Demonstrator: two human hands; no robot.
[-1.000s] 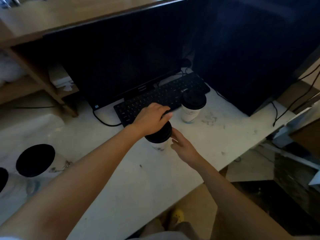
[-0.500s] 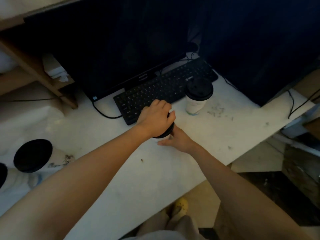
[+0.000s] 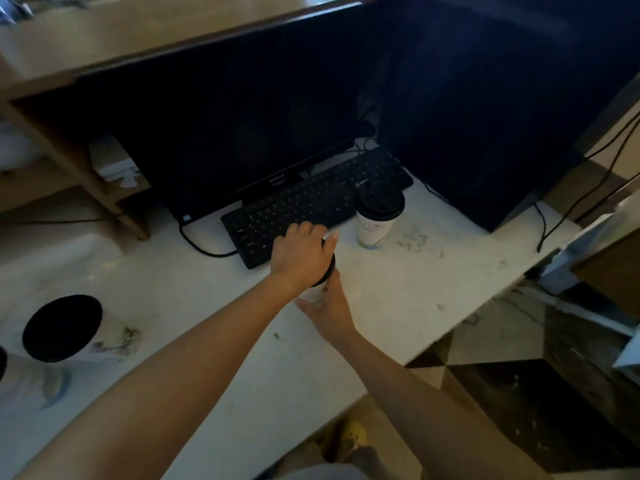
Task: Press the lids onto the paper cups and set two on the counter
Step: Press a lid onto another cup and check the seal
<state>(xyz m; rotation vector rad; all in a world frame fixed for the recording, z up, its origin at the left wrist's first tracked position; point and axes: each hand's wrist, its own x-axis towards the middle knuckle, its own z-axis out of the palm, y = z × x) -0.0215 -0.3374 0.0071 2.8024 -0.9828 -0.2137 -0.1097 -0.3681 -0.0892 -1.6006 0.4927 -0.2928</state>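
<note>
The white desk [image 3: 398, 306] runs across the view, its surface smudged at the right. A dark monitor [image 3: 242, 140] stands at its far side with a black keyboard [image 3: 311, 206] just in front. At the near left edge two more cups with black lids [image 3: 62, 329] stand on the desk. To the right of the keyboard a lidded paper cup [image 3: 375, 220] stands upright on the desk, apart from the hands. The left hand [image 3: 299, 252] lies palm-down over the black lid [image 3: 330, 268] of a second paper cup [image 3: 311, 293], fingers curled around the rim. The right hand [image 3: 327, 310] wraps the side of that cup from the near right, holding it on the desk just in front of the keyboard.
</note>
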